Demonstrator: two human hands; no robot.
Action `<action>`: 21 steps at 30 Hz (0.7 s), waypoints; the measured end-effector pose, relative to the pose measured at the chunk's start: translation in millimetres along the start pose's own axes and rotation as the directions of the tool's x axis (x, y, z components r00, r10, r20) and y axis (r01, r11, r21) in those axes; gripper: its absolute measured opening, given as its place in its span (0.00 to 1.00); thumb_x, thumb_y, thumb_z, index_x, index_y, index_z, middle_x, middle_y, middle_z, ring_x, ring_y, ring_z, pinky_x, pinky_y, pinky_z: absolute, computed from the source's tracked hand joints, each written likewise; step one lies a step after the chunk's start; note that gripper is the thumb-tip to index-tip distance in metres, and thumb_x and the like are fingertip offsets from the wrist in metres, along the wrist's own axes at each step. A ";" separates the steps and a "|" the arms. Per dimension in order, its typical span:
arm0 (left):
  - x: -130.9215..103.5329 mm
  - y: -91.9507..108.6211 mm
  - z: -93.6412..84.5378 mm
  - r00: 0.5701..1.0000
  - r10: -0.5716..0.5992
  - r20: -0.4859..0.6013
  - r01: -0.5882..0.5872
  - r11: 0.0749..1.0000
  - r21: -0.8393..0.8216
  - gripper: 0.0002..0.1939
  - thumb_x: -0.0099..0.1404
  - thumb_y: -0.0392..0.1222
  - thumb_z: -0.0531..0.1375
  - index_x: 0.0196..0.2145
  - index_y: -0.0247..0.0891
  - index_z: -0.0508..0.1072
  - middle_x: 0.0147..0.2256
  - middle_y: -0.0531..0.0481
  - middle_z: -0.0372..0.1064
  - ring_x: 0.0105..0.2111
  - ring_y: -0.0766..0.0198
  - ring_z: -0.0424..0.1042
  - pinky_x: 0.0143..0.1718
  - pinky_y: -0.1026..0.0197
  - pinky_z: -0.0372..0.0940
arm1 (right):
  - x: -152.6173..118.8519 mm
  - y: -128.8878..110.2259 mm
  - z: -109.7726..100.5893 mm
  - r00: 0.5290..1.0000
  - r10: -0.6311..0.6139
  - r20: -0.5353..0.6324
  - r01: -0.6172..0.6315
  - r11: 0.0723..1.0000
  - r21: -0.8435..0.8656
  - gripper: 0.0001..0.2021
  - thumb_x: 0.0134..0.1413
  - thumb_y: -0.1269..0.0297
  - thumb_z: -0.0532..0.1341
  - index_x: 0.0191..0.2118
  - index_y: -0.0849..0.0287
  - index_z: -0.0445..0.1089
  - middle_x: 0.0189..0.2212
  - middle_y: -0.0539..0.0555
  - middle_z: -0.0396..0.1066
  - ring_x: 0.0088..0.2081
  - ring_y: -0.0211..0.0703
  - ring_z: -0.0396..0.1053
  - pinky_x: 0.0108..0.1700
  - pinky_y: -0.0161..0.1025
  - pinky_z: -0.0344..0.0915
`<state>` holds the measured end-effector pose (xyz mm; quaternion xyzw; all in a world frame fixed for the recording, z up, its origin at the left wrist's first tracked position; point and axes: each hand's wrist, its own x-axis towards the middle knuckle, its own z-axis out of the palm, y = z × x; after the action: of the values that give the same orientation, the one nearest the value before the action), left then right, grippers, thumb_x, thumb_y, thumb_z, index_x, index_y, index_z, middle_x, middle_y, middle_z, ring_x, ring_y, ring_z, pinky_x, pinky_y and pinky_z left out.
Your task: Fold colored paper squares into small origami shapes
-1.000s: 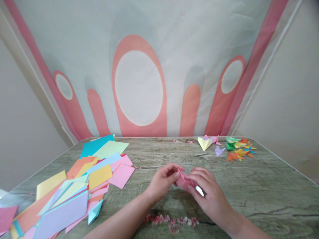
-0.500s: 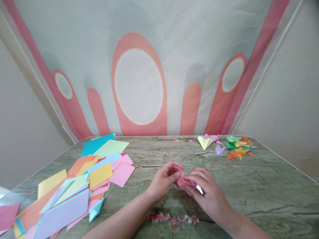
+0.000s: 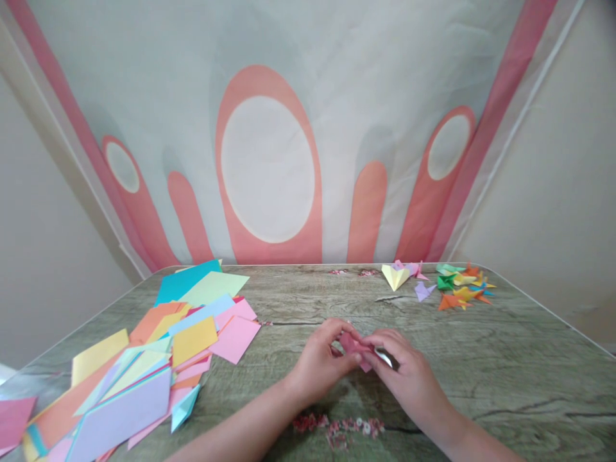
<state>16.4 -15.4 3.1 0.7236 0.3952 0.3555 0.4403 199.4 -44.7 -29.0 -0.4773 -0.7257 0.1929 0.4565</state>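
Note:
A small folded pink paper (image 3: 353, 346) is held between both hands above the middle of the wooden table. My left hand (image 3: 321, 359) grips its left side, fingers curled over the top and thumb along the lower edge. On the right side, my right hand (image 3: 403, 367) pinches the paper between thumb and fingertips. The fingers cover much of the piece, so its exact shape is hidden. Something shiny and silvery (image 3: 386, 357) shows between the right thumb and fingers; I cannot make out what it is.
Many coloured paper sheets (image 3: 125, 404) spread over the left of the wooden table (image 3: 289, 298). Folded paper figures (image 3: 464, 294) lie at the back right, beside a pale yellow folded piece (image 3: 395, 277). A printed backdrop (image 3: 337, 96) stands behind.
My left hand has moved slightly right and down, its thumb now further across the pink paper. The right fingers have closed in nearer the left ones, and less of the paper shows.

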 end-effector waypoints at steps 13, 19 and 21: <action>0.7 -11.3 3.5 0.997 0.040 -0.066 -0.036 0.998 0.059 0.15 0.51 0.25 0.62 0.36 0.40 0.74 0.40 0.51 0.68 0.43 0.63 0.67 0.38 0.67 0.63 | 0.8 -4.6 -4.9 0.964 0.248 0.093 -0.259 0.957 0.127 0.10 0.59 0.58 0.57 0.41 0.53 0.72 0.40 0.52 0.74 0.45 0.45 0.70 0.49 0.41 0.63; 1.3 -8.0 2.2 0.998 0.000 -0.060 0.004 0.998 0.065 0.14 0.53 0.28 0.63 0.37 0.40 0.74 0.40 0.51 0.70 0.41 0.63 0.68 0.36 0.67 0.63 | 3.5 -6.1 -6.2 0.939 0.311 0.147 -0.338 0.915 0.222 0.11 0.60 0.56 0.56 0.42 0.55 0.71 0.39 0.52 0.74 0.43 0.45 0.70 0.48 0.40 0.63; 1.5 -7.4 2.3 0.999 -0.013 -0.043 0.016 0.998 0.061 0.14 0.53 0.29 0.64 0.38 0.40 0.74 0.40 0.50 0.70 0.41 0.62 0.69 0.35 0.67 0.63 | 4.2 -5.1 -6.2 0.936 0.314 0.159 -0.344 0.909 0.234 0.11 0.60 0.56 0.56 0.42 0.55 0.70 0.39 0.52 0.74 0.43 0.45 0.70 0.48 0.40 0.63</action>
<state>17.2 -12.7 -4.2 0.7260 0.4207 0.3555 0.4118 201.4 -44.4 -20.2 -0.5170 -0.6289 0.3878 0.4322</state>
